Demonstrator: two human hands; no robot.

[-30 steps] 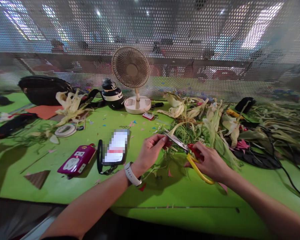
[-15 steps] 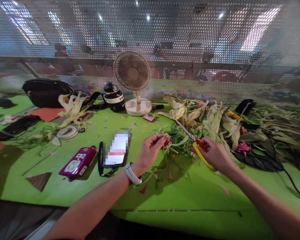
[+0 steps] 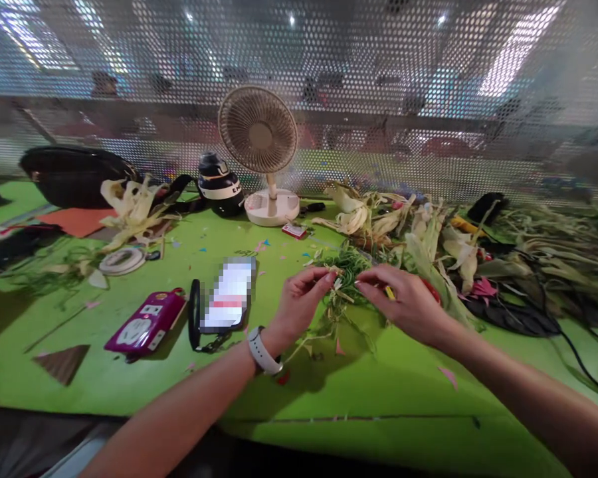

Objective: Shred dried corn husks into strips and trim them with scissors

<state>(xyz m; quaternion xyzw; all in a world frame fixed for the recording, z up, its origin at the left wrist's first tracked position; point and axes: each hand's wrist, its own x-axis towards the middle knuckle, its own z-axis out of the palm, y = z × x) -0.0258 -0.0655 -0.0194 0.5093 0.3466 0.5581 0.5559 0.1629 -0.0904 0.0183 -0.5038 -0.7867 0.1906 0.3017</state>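
My left hand (image 3: 303, 302), with a white watch (image 3: 263, 350) on its wrist, pinches a small pale piece of plant (image 3: 337, 271) between thumb and fingertips. Just right of it, my right hand (image 3: 396, 295) has its thumb and fingers apart, palm turned down; I see nothing between the fingertips. Partly hidden behind and under the right hand lie the scissors (image 3: 432, 291), with red and yellow handles. A tangle of green strands (image 3: 347, 262) lies behind and between both hands.
Corn husks (image 3: 351, 209) spread along the back and right. A fan (image 3: 272, 207) and black bottle (image 3: 221, 189) stand behind. Left of my hands are a phone (image 3: 229, 299), purple pouch (image 3: 144, 325) and tape roll (image 3: 122, 261). Black cables run at the right.
My right hand has let go of the scissors, which now lie behind it, and has moved left toward my left hand. The view has shifted slightly.
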